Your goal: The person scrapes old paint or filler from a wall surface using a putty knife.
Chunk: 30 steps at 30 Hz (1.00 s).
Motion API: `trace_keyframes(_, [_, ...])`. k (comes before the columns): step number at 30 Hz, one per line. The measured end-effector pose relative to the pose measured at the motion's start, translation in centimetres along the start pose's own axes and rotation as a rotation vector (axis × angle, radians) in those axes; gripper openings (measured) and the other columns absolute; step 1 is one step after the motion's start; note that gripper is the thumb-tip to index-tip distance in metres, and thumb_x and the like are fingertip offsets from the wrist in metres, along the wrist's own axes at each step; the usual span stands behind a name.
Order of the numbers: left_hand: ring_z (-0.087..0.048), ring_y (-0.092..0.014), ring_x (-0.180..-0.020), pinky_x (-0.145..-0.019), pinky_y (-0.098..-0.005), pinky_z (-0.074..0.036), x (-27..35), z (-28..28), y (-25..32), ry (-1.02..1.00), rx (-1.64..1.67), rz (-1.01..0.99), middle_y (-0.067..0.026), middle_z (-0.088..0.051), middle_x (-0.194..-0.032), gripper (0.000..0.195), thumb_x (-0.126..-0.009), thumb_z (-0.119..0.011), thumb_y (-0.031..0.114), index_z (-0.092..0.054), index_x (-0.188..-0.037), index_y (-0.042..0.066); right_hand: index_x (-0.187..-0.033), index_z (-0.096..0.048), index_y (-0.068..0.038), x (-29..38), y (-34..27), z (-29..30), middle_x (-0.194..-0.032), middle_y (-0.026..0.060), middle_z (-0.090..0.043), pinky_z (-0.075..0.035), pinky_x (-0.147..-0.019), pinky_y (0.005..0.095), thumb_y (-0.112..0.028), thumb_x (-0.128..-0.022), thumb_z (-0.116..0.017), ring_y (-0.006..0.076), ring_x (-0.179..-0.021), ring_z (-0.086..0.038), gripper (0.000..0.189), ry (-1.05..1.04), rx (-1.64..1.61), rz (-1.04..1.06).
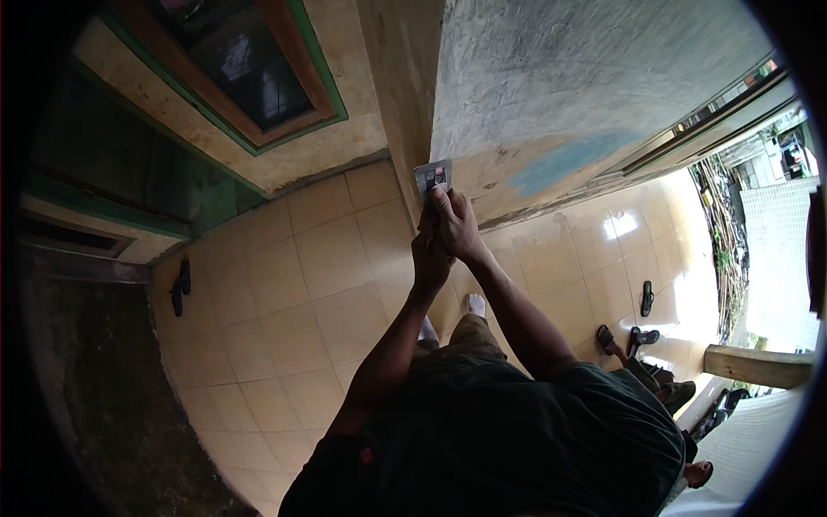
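A flat scraper point(431, 176), apparently a putty knife, has its metal blade against the outer corner of the wall point(517, 84). The fingers of my right hand point(459, 223) grip it, with the thumb pressed near the base of the blade. Just below, and touching the right hand, my left hand point(431, 262) is closed around the lower part, where the handle is hidden. Grey smeared plaster covers the upper wall face, while a blue painted patch point(568, 161) shows lower on it.
Glossy beige floor tiles point(336, 258) surround my feet. Dark sandals point(179, 287) lie at the left, and a loose sandal point(647, 298) at the right. A person point(665, 381) sits at the right edge. A green-and-brown framed window point(278, 71) is upper left.
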<state>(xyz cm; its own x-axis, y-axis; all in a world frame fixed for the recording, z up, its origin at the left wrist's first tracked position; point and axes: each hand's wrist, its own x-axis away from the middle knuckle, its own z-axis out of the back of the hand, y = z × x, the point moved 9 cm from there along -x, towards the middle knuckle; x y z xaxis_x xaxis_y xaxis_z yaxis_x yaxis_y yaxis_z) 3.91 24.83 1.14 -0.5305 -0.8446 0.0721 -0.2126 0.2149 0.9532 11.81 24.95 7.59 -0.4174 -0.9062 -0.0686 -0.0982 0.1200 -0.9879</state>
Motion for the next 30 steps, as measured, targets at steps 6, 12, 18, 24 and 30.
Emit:
trace_keyframes(6, [-0.050,-0.006,-0.051,-0.043,-0.0228,-0.037,0.9,-0.7,-3.4,0.117,0.018,0.173,0.0013,-0.051,-0.062,0.029,-0.091,-0.057,0.034,-0.056,-0.093,0.005,-0.071,-0.049,-0.001,0.4,3.1,2.3,-0.052,0.0058,-0.051,-0.041,-0.044,0.0276,-0.032,-0.099,-0.042,0.0118,-0.045,-0.051,0.043,0.081,0.240,0.027])
trace_keyframes(12, [-0.052,-0.007,-0.052,-0.043,-0.0227,-0.039,-0.3,-0.6,-4.3,0.241,0.138,-0.036,0.0002,-0.055,-0.065,0.028,-0.091,-0.057,0.032,-0.056,-0.097,0.005,-0.066,-0.050,0.001,-0.4,3.6,2.1,-0.048,0.0070,-0.047,-0.039,-0.043,0.0318,-0.030,-0.098,-0.044,0.0144,-0.044,-0.050,0.045,-0.040,0.146,-0.040])
trace_keyframes(18, [-0.058,-0.009,-0.076,-0.064,-0.0252,-0.047,-0.7,0.2,-6.9,0.261,-0.146,-0.240,-0.0035,-0.061,-0.084,0.033,-0.090,-0.058,0.025,-0.056,-0.112,0.001,-0.066,-0.052,0.002,-0.4,1.8,2.4,-0.050,0.0081,-0.050,-0.039,-0.045,0.0325,-0.028,-0.098,-0.045,0.0146,-0.046,-0.050,0.044,-0.043,0.192,0.078])
trace_keyframes(24, [-0.056,-0.013,-0.094,-0.081,-0.0293,-0.046,-1.8,-0.4,-7.7,0.289,-0.178,-0.153,-0.0066,-0.061,-0.099,0.028,-0.090,-0.058,0.019,-0.057,-0.111,0.000,-0.065,-0.050,0.002,-1.7,4.6,3.4,-0.050,0.0075,-0.049,-0.038,-0.045,0.0320,-0.026,-0.097,-0.046,0.0143,-0.046,-0.048,0.043,-0.041,0.165,-0.051])
trace_keyframes(30, [-0.056,-0.012,-0.093,-0.080,-0.0282,-0.045,-2.1,-0.4,-6.6,0.320,-0.132,-0.224,-0.0061,-0.062,-0.099,0.024,-0.090,-0.057,0.017,-0.057,-0.108,0.000,-0.067,-0.049,0.001,-1.0,3.0,2.1,-0.047,0.0049,-0.044,-0.036,-0.043,0.0309,-0.023,-0.097,-0.046,0.0111,-0.043,-0.044,0.038,-0.096,0.096,-0.073])
